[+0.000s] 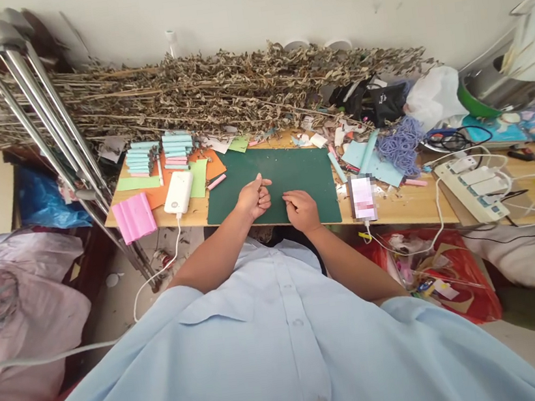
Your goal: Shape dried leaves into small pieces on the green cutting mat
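My left hand is over the dark green cutting mat, its thumb and index finger pointing right and its other fingers curled in. To its right, my right hand is closed at the mat's front edge, thumb and fingertips together. The hands are apart. Anything held in either one is too small or hidden to make out. Left of the mat lie stacks of light blue paper rolls, a small pink roll, orange paper and green paper. A light blue roll lies at the mat's right edge.
A white power bank and folded pink paper are at left; a phone is charging at right. Beyond are purple yarn and a power strip. Dried stalks line the back; metal crutches lean at left.
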Motion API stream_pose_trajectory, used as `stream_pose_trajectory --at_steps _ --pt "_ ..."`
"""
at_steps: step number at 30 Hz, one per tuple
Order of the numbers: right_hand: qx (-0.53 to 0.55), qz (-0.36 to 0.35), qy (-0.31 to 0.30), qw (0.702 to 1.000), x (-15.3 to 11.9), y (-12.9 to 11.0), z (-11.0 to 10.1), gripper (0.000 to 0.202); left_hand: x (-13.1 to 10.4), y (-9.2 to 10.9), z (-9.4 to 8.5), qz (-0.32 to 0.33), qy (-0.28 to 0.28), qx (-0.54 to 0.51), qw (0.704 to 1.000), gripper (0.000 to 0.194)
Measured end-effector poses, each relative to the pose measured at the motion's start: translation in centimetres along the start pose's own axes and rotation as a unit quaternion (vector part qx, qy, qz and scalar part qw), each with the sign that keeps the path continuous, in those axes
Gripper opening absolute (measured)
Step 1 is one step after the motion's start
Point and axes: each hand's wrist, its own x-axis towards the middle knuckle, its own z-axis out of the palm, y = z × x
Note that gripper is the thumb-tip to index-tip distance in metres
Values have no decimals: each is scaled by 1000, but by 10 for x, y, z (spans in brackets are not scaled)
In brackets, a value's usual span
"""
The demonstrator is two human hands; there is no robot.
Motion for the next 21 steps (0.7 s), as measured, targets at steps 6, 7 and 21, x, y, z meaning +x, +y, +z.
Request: stream_pose_trajectory --at_steps 6,7,21 --pt "0 10 2 1000 -1 1 0 26 -5 1 0 -6 -19 7 1000 42" --pt "2 10 2 1000 -1 1 0 26 -5 0 0 -3 -17 10 1000 42" --pt "6 7 4 1000 -2 0 -2 26 -1 -1 -1 -20 2 -12 1000 64"
